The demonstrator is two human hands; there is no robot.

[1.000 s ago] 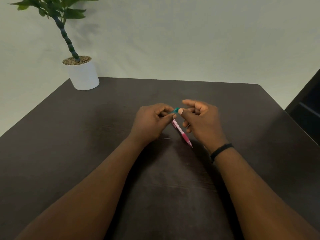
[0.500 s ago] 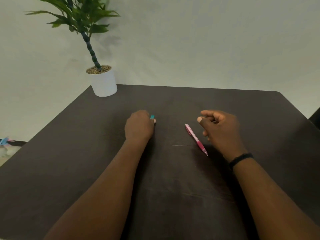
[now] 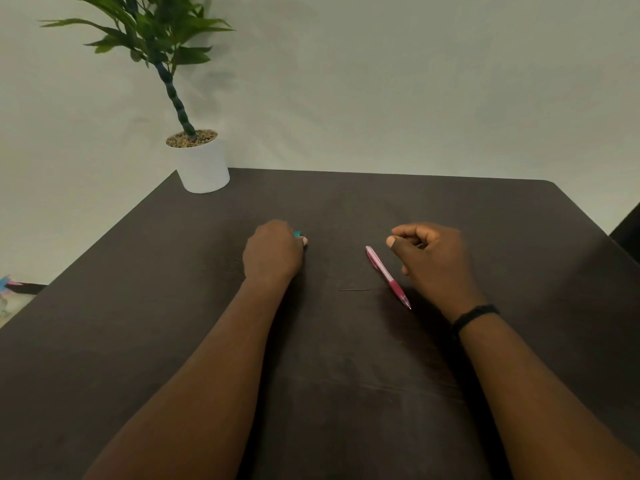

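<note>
A pink mechanical pencil lies on the dark table, tip toward me, just left of my right hand. That hand hovers beside it with curled fingers and holds nothing. My left hand rests on the table further left, fingers curled round a small teal cap that peeks out at the fingertips. A thin dark lead lies flat between my hands, near the pencil's tip.
A white pot with a green plant stands at the table's far left corner, against a pale wall. A dark object shows at the right edge beyond the table. Floor clutter is at far left.
A second ago both hands held the pencil and teal cap together. The left hand pulled the cap away to the left, the pencil now lies on the table, and the right hand let go.
</note>
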